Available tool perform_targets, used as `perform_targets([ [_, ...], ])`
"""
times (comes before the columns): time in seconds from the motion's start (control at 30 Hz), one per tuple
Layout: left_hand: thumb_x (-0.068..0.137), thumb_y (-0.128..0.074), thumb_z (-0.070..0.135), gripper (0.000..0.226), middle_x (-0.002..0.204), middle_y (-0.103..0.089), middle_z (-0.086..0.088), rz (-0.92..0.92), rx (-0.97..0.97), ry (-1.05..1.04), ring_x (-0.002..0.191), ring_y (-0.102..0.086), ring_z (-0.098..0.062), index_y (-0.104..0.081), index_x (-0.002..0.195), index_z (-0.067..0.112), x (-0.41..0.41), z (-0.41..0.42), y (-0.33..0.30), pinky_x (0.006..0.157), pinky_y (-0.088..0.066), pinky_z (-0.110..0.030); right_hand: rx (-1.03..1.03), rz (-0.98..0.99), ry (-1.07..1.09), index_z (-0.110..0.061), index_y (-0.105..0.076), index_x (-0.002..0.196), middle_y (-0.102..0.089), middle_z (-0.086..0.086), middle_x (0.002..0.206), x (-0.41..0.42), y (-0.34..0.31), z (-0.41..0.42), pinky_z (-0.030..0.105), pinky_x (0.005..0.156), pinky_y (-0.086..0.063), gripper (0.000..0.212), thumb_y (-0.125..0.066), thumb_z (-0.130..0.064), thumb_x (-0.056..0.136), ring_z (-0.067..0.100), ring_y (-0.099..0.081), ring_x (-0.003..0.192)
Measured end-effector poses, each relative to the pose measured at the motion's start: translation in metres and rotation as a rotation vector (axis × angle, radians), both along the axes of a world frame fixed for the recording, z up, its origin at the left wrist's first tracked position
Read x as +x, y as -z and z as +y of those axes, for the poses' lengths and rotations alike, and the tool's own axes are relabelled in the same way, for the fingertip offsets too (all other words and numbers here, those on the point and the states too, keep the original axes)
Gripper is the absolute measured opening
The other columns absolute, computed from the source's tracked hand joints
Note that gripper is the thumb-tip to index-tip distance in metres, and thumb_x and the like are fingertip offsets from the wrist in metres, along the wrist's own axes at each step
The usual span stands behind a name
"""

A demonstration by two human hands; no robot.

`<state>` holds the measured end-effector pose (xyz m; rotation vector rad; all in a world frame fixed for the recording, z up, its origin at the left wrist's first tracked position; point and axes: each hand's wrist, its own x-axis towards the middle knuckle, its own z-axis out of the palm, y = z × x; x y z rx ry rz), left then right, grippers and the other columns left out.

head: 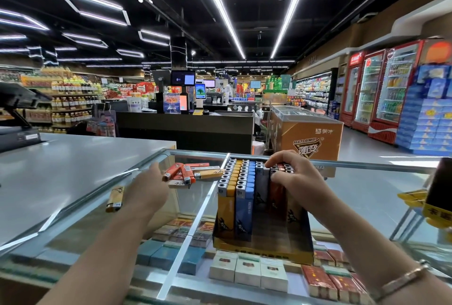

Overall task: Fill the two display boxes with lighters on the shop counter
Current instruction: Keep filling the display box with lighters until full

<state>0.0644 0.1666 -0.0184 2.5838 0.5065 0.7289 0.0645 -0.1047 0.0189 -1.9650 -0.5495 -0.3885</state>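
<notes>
Cigarette packs (247, 271) sit under the glass counter (367, 197). Right hand (297, 176) presses curled fingers on lighters in the display box (264, 207) — left hand (146, 188), fingers relaxed, reaches for loose lighters (188, 172) (one stray (115, 199)). Risk — a hasty push topples the upright rows.

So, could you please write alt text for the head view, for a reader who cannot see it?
A person's right hand presses lighters into a yellow display box on a glass shop counter, while the left hand reaches toward a loose pile of lighters.
</notes>
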Motion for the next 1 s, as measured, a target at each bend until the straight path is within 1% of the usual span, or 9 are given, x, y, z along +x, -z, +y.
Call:
perform_targets([
  [0.07,0.092,-0.039,0.006,0.045,0.123,-0.054,-0.017,0.003,0.046,-0.096,0.111,-0.051,-0.034,-0.034,0.136,0.009,-0.002,0.011,-0.002,0.082,-0.043,-0.042,-0.005,-0.005,-0.002,-0.02,-0.063,0.082,-0.054,-0.003,0.104,0.001,0.001,-0.001,0.032,0.086,-0.038,0.021,-0.058,0.0,0.079,0.019,-0.044,0.108],
  [0.23,0.094,-0.035,0.014,0.035,0.12,-0.05,-0.017,0.202,0.181,-0.201,0.111,-0.047,-0.033,-0.042,0.129,0.013,0.001,0.017,-0.003,0.088,-0.043,-0.041,-0.033,-0.021,0.0,-0.026,-0.062,0.08,-0.053,-0.008,0.104,0.003,0.002,-0.002,0.034,0.09,-0.034,0.023,-0.059,-0.003,0.079,0.018,-0.042,0.112],
  [0.3,0.094,-0.034,0.012,0.031,0.116,-0.056,-0.013,0.274,0.278,-0.211,0.108,-0.051,-0.029,-0.05,0.121,0.014,0.005,0.016,-0.003,0.088,-0.043,-0.038,-0.042,-0.028,0.003,-0.027,-0.061,0.079,-0.053,-0.007,0.105,0.003,0.003,-0.002,0.033,0.089,-0.033,0.024,-0.059,-0.003,0.079,0.018,-0.042,0.112],
  [0.4,0.091,-0.036,0.006,0.028,0.111,-0.058,-0.01,0.294,0.292,-0.186,0.105,-0.053,-0.028,-0.05,0.115,0.012,0.007,0.016,-0.001,0.082,-0.045,-0.036,-0.054,-0.024,0.003,-0.028,-0.061,0.079,-0.052,-0.008,0.106,0.004,0.003,-0.003,0.033,0.088,-0.032,0.023,-0.059,-0.005,0.079,0.017,-0.041,0.113],
  [0.63,0.092,-0.043,0.013,0.039,0.122,-0.052,-0.02,0.228,0.057,-0.147,0.11,-0.051,-0.034,-0.035,0.128,0.002,0.004,0.014,-0.001,0.086,-0.044,-0.042,-0.062,-0.028,-0.002,-0.029,-0.061,0.078,-0.051,-0.013,0.101,0.004,0.002,-0.002,0.033,0.087,-0.033,0.025,-0.059,-0.004,0.079,0.017,-0.041,0.111],
  [0.73,0.09,-0.052,0.022,0.032,0.094,-0.058,-0.013,0.165,-0.086,-0.123,0.085,-0.057,-0.029,-0.044,0.114,0.004,0.002,0.013,-0.002,0.072,-0.047,-0.038,-0.068,-0.021,0.003,-0.028,-0.061,0.078,-0.05,-0.014,0.101,0.003,0.001,-0.002,0.036,0.092,-0.034,0.024,-0.059,-0.004,0.08,0.018,-0.041,0.112],
  [0.83,0.087,-0.055,0.021,0.018,0.076,-0.053,-0.008,-0.066,-0.153,-0.126,0.07,-0.052,-0.027,-0.051,0.098,0.008,-0.001,0.017,-0.004,0.065,-0.045,-0.036,-0.082,-0.006,-0.001,-0.027,-0.061,0.08,-0.05,-0.013,0.103,0.003,0.001,-0.002,0.042,0.098,-0.035,0.023,-0.059,-0.004,0.08,0.02,-0.04,0.114],
  [0.9,0.088,-0.054,0.024,0.02,0.079,-0.056,-0.011,-0.222,-0.136,-0.187,0.072,-0.051,-0.031,-0.055,0.099,0.008,-0.005,0.026,-0.004,0.066,-0.043,-0.038,-0.08,-0.006,-0.002,-0.027,-0.061,0.08,-0.051,-0.008,0.106,0.002,0.001,-0.002,0.043,0.098,-0.036,0.022,-0.059,-0.004,0.081,0.021,-0.04,0.115],
  [1.0,0.091,-0.051,0.035,0.035,0.101,-0.055,-0.019,-0.113,-0.047,-0.303,0.091,-0.051,-0.041,-0.056,0.112,0.008,-0.007,0.038,-0.002,0.08,-0.041,-0.044,-0.073,-0.019,-0.008,-0.026,-0.061,0.08,-0.053,-0.004,0.108,0.002,0.002,-0.002,0.034,0.088,-0.035,0.023,-0.059,-0.004,0.08,0.02,-0.041,0.114],
])
